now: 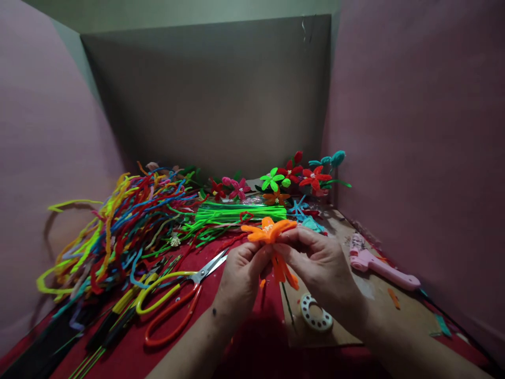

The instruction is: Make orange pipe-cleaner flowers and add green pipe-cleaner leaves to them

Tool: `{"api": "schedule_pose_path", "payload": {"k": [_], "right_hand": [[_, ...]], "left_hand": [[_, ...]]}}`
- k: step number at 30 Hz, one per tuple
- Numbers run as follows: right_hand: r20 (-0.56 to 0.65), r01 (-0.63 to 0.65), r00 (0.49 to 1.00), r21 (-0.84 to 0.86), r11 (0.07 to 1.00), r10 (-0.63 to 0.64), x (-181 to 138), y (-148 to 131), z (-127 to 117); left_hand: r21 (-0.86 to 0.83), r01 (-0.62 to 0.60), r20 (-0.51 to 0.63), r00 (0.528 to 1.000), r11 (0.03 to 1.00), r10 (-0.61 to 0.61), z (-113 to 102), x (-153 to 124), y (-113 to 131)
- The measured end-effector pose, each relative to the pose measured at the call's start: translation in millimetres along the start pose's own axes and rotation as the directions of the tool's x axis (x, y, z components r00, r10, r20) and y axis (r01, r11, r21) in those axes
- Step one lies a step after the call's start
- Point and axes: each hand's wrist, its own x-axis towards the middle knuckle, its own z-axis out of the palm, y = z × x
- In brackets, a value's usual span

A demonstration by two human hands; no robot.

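An orange pipe-cleaner flower (269, 230) with a pale centre is held up in front of me by both hands. My left hand (241, 278) pinches it from below on the left. The fingers of my right hand (319, 263) are closed on it from the right, at the base of the petals. Loose orange ends (284, 271) and a thin dark green stem (288, 305) hang down between my hands. Red-handled scissors (177, 302) lie shut on the red cloth, just left of my left hand.
A big tangle of coloured pipe cleaners (122, 226) fills the left. A green bundle (240, 213) lies behind the hands. Finished flowers (290, 176) stand at the back. A pink glue gun (381, 266) and a white ring (315, 313) lie on the cardboard (406, 321) at right.
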Motion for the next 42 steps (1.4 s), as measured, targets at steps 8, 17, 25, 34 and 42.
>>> {"api": "schedule_pose_path", "payload": {"k": [8,17,25,34,42], "right_hand": [[-0.015,-0.192,0.974,0.480,0.856,0.227,-5,4,4],[-0.076,-0.007,0.996,0.360,0.933,0.037,-22,22,7],[-0.156,0.134,0.982,0.206,0.969,-0.103,-26,19,13],[0.006,-0.204,0.975,0.419,0.885,0.222,-15,19,14],[0.308,-0.359,0.927,0.572,0.738,0.212,0,13,1]], "left_hand": [[0.222,-0.192,0.008,0.981,0.956,0.195,0,-8,9],[0.223,-0.269,0.147,0.960,0.937,0.240,-7,-12,8],[0.181,-0.035,0.122,0.992,0.983,0.013,3,-16,22],[-0.010,0.055,0.137,0.989,0.998,-0.054,0,-9,17],[-0.114,0.229,0.266,0.945,0.967,-0.192,-7,0,17]]}}
